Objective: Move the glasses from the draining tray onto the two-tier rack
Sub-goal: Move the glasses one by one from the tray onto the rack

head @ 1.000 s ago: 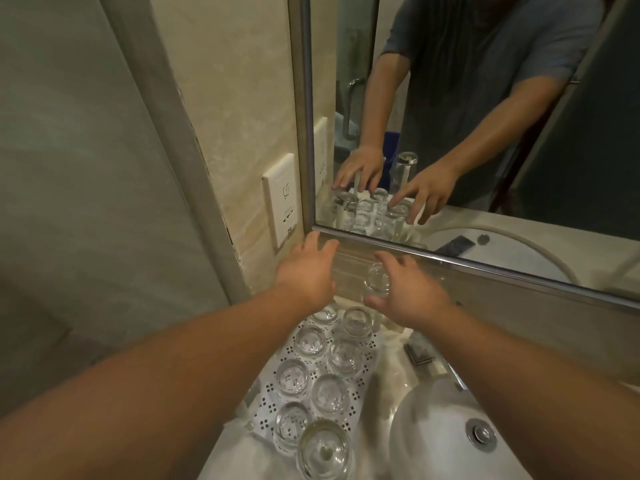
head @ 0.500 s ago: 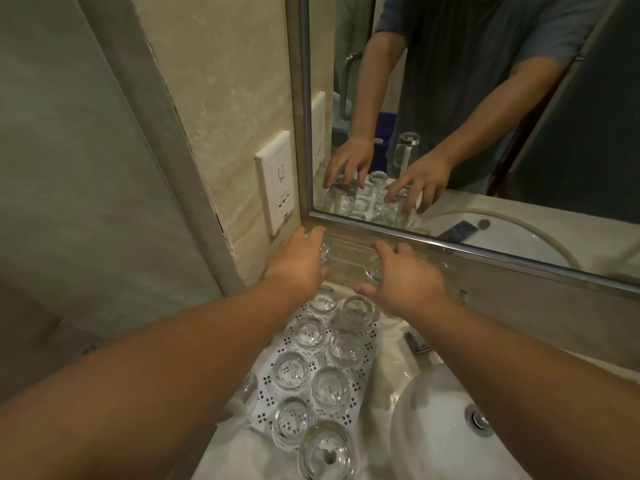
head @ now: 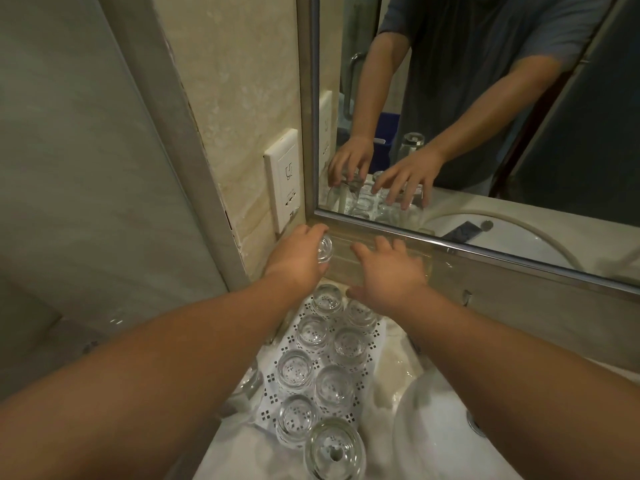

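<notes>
Several clear glasses point(head: 313, 332) stand upside down in two rows on the white perforated draining tray point(head: 373, 362). Behind the tray, under the mirror's edge, is the clear two-tier rack point(head: 341, 263), hard to make out. My left hand point(head: 296, 263) grips a small glass point(head: 325, 249) at the rack's left end. My right hand point(head: 389, 271) reaches over the rack with fingers spread downward. It hides what is under it, but the mirror shows its fingertips round a glass's top.
A large mirror point(head: 485, 98) fills the wall ahead. A white wall socket point(head: 282, 178) sits left of it. The white basin point(head: 433, 431) lies at the lower right. A bigger glass point(head: 334, 452) stands at the tray's near end. A frosted glass door point(head: 86, 168) closes the left side.
Both hands have moved forward toward the rack. The left hand's glass has come into view at its fingertips. The right hand now covers the glass it carried.
</notes>
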